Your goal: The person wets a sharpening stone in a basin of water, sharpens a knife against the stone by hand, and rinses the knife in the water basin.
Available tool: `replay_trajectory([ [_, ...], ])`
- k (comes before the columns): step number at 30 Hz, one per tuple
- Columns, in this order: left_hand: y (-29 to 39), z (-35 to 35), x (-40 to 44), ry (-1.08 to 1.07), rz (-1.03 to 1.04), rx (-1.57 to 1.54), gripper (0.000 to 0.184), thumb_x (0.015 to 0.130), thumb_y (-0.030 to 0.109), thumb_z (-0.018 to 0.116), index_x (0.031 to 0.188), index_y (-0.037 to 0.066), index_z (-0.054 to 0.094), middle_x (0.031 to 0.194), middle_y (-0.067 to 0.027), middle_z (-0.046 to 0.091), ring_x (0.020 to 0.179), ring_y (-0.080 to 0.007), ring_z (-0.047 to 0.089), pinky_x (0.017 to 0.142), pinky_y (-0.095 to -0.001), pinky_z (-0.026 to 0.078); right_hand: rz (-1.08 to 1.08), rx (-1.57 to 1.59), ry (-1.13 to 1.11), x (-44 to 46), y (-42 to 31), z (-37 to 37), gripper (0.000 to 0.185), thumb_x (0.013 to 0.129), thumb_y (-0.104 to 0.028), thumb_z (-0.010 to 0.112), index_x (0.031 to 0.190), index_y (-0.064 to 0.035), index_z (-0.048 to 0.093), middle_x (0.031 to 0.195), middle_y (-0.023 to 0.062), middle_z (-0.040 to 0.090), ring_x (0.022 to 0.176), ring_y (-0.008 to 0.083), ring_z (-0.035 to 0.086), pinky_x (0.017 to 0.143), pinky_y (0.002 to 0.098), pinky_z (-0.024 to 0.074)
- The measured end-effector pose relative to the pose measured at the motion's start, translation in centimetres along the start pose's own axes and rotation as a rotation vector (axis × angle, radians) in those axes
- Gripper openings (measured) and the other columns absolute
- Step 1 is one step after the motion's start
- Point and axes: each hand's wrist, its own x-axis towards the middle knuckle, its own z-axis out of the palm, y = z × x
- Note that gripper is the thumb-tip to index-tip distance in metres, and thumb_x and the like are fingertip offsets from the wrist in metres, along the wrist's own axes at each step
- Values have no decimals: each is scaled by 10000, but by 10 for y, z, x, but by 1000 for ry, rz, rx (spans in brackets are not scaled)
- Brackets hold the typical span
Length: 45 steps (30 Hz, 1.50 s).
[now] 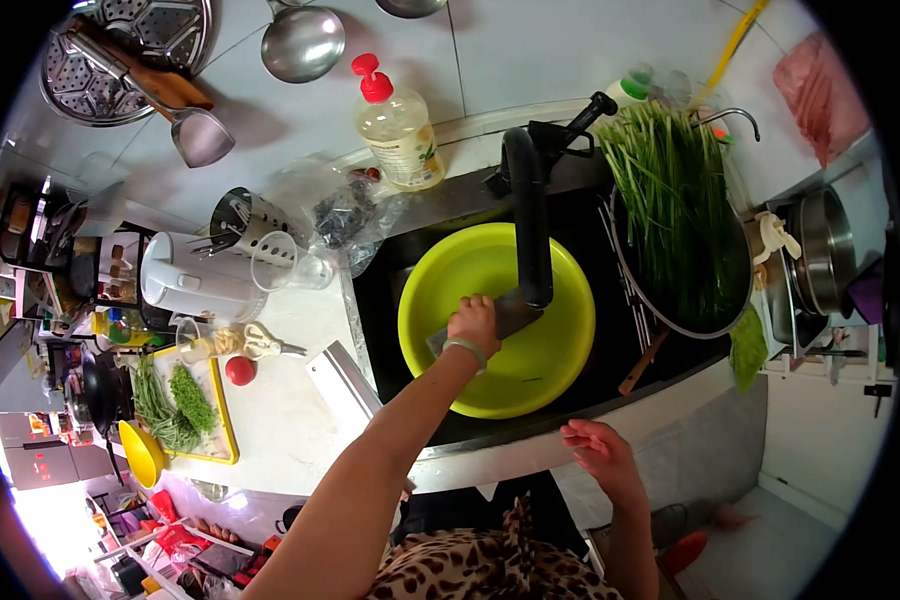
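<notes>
A yellow-green basin [450, 265] sits in the dark sink [378, 300], under the black faucet [530, 220]. Over the basin, my left hand [472, 328] has its fingers wrapped round a grey cleaver-like blade [515, 314], which lies beneath the faucet's spout. A small dark strip shows on the basin's bottom. My right hand [598, 450] is raised at the counter's front edge, palm up with fingers partly curled and apart, holding nothing. Long green chives [670, 210] fill a metal colander [750, 270] right of the basin.
A soap bottle [400, 140] stands behind the sink. To the left are a white kettle [195, 275], a tomato [240, 371], scissors [260, 342] and a cutting board [220, 400] with chopped greens. A wooden-handled tool [643, 363] rests by the colander. Metal pots [825, 245] stand at right.
</notes>
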Motion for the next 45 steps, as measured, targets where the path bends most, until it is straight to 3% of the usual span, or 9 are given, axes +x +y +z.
replay_trajectory([
  [11,-1,3,-1,60,14,4,533,604,298,759,1022,16,585,1075,-140,492,1044,-291,482,790,-383,510,-14,-2,-1,-2,2,-1,379,820,2,595,1185,-20,496,1146,108,565,1028,186,552,855,297,442],
  [13,2,-3,-4,32,-5,31,589,614,255,758,1084,48,468,1087,-98,513,1034,-256,512,773,-348,514,-21,-2,-1,-3,2,-2,379,820,3,596,1184,-19,497,1144,107,566,1028,186,552,856,297,442],
  [23,-1,-27,-14,50,-22,-129,634,581,327,770,1070,-6,542,1106,-159,512,1048,-314,506,777,-388,509,-25,-85,-18,-5,-9,0,361,842,-25,577,1193,-16,492,1142,108,568,1014,169,552,861,287,438],
  [27,-25,-51,-28,-34,-46,-547,679,580,354,792,1068,-20,503,1073,-166,562,950,-319,558,837,-384,469,-50,-83,-87,3,-17,9,362,852,-38,568,1204,-20,486,1144,106,567,1015,167,552,879,290,434],
  [30,-47,-34,-49,-266,-81,-1384,626,670,343,759,1102,-26,496,1018,-110,591,899,-230,579,787,-323,468,-15,-116,-134,13,-23,21,367,853,-42,568,1209,-19,482,1136,101,570,1016,168,554,889,294,433],
  [32,-57,-20,-68,-458,-50,-1977,592,753,262,713,1213,1,447,1142,-100,573,1030,-212,573,897,-358,448,-24,-128,-168,22,-27,30,371,853,-45,569,1213,-21,480,1139,99,569,1011,167,555,888,294,432],
  [36,-60,1,-100,-410,95,-2265,503,821,273,637,1198,-14,467,1052,-80,605,929,-175,580,786,-292,455,-61,-124,-196,39,-33,46,386,844,-68,591,1215,-43,485,1107,72,556,964,151,551,853,281,436],
  [40,-61,17,-123,-348,220,-2485,540,854,340,577,1248,-2,438,1185,-121,555,1082,-243,536,940,-377,407,-229,-411,-73,58,-43,66,427,812,-118,650,1207,-81,494,1029,36,499,923,130,512,773,271,434],
  [45,-66,5,-148,-222,565,-2535,662,844,426,561,1302,-16,380,1293,-177,457,1172,-292,469,999,-413,362,-160,-495,-245,73,-62,102,565,797,-164,679,1285,-80,407,1108,57,490,987,158,499,789,278,435],
])
